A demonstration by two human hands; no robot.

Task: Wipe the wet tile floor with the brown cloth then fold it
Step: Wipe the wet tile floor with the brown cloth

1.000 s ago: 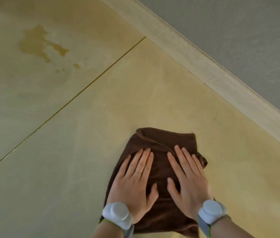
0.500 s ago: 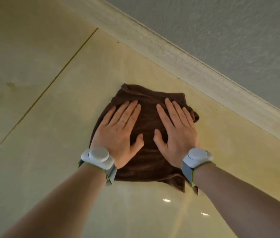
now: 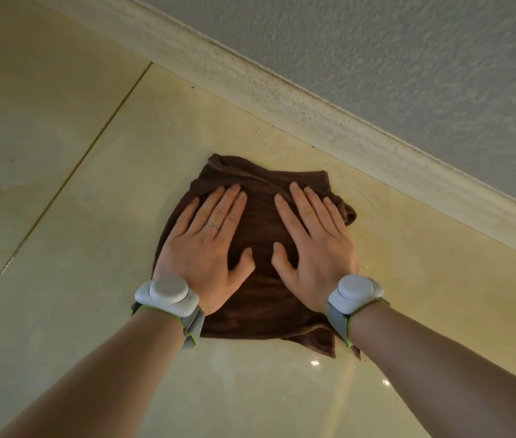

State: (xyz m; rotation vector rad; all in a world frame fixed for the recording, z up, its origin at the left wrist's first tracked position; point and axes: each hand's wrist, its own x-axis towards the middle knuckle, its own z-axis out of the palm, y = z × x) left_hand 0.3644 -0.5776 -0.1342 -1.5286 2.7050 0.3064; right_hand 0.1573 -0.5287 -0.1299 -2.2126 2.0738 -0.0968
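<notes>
The dark brown terry cloth (image 3: 259, 248) lies bunched on the glossy beige tile floor (image 3: 92, 248) near the baseboard (image 3: 313, 112). The left hand (image 3: 206, 248) and right hand (image 3: 316, 245) press it with flat, straight fingers, grasping nothing. Even pressure, overlapping strokes would work best.

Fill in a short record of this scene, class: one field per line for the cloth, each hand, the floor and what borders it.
cloth: brown cloth, loosely bunched, lying on the floor
left hand: flat on the cloth, fingers straight, ring on one finger
right hand: flat on the cloth, fingers straight
wrists: grey band on each
floor: glossy beige tile, grout line left of the cloth, faint damp mark at far left
border: pale baseboard beyond the cloth, textured grey wall above it
stage: wiping, cloth not yet folded neatly
</notes>
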